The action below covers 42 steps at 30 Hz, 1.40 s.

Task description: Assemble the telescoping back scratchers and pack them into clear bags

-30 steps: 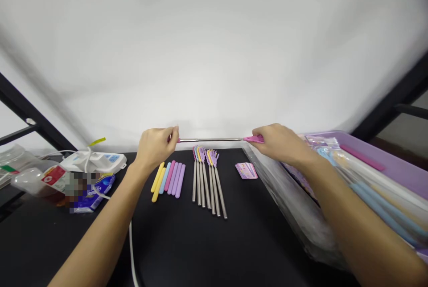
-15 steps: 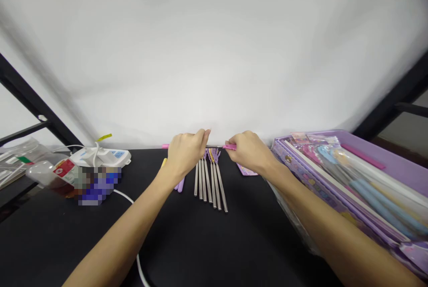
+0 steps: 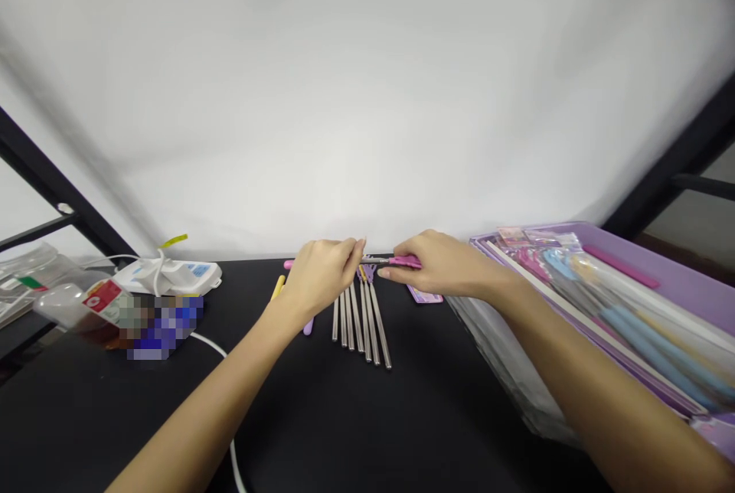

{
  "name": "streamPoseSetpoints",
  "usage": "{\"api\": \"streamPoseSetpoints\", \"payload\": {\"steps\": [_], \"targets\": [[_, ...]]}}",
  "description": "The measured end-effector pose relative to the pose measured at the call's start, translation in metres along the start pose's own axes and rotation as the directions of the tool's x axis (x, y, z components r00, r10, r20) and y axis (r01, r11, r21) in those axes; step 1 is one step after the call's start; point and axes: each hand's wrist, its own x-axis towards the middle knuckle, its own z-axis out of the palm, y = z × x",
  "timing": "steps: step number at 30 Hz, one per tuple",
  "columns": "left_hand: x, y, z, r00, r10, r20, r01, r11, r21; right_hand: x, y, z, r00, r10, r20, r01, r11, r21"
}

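Note:
A slim metal rod [image 3: 376,260] with pink ends, like a telescopic back scratcher, lies level between my hands. My left hand [image 3: 321,271] is closed around its left part, with a pink grip tip [image 3: 288,264] showing past the fist. My right hand [image 3: 442,263] has the pink right end [image 3: 406,261] between thumb and fingers. The exact shape of that end is partly hidden by the fingers. Just below the rod, several silver rods [image 3: 367,324] with purple claw-like heads [image 3: 367,271] lie side by side on the black table [image 3: 344,424].
Yellow [image 3: 278,287] and purple [image 3: 308,326] handles lie partly under my left hand. A purple card [image 3: 425,295] sits by my right wrist. At right stands a purple box [image 3: 689,286] of wrapped rods, beside clear plastic bags [image 3: 505,355]. A power strip [image 3: 195,277], cable and bottle [image 3: 74,305] are left.
My right hand has shifted slightly right and its thumb has dropped lower, showing more of the pink end. My left hand keeps its grip. The view has tilted a little.

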Motion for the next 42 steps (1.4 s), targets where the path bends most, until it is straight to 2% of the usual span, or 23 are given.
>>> {"api": "streamPoseSetpoints", "payload": {"steps": [4,7,9,11,14,17,20,24,27,30,38,42], "targets": [[-0.001,0.000,-0.002,0.997,0.068,0.039,-0.064,0.994,-0.086,-0.002,0.008,-0.005,0.998,-0.043,0.043,0.036,0.988,0.149],[0.001,-0.002,-0.007,0.975,0.185,0.125,-0.162,0.970,-0.180,-0.003,0.016,-0.011,0.995,-0.091,0.053,0.073,0.961,0.267],[0.002,-0.003,-0.008,0.953,0.252,0.165,-0.214,0.952,-0.220,-0.006,0.022,-0.017,0.993,-0.102,0.066,0.079,0.953,0.293],[0.004,-0.004,-0.007,0.944,0.271,0.186,-0.229,0.948,-0.221,-0.010,0.028,-0.024,0.993,-0.094,0.067,0.071,0.954,0.290],[0.006,-0.004,0.001,0.939,0.265,0.220,-0.225,0.956,-0.189,-0.018,0.039,-0.034,1.000,0.025,0.005,-0.025,0.965,0.261],[0.008,-0.002,0.011,0.929,0.260,0.262,-0.225,0.962,-0.158,-0.034,0.050,-0.037,0.966,0.251,-0.066,-0.240,0.960,0.143],[0.010,0.002,0.021,0.908,0.287,0.305,-0.257,0.957,-0.136,-0.057,0.058,-0.024,0.927,0.374,-0.002,-0.374,0.927,-0.013],[0.010,0.007,0.033,0.889,0.322,0.325,-0.289,0.946,-0.146,-0.085,0.056,0.012,0.921,0.391,0.000,-0.388,0.915,-0.107],[0.009,0.009,0.038,0.888,0.325,0.326,-0.285,0.944,-0.164,-0.091,0.050,0.030,0.879,0.477,0.006,-0.467,0.862,-0.196],[0.007,0.009,0.039,0.891,0.324,0.318,-0.282,0.944,-0.172,-0.086,0.047,0.033,0.872,0.489,-0.017,-0.479,0.846,-0.235],[0.008,0.004,0.031,0.896,0.316,0.313,-0.293,0.948,-0.120,-0.076,0.047,0.036,0.877,0.476,-0.056,-0.478,0.860,-0.179],[0.010,0.004,0.026,0.900,0.317,0.300,-0.286,0.947,-0.144,-0.075,0.052,0.029,0.857,0.496,-0.142,-0.513,0.849,-0.128]]}}
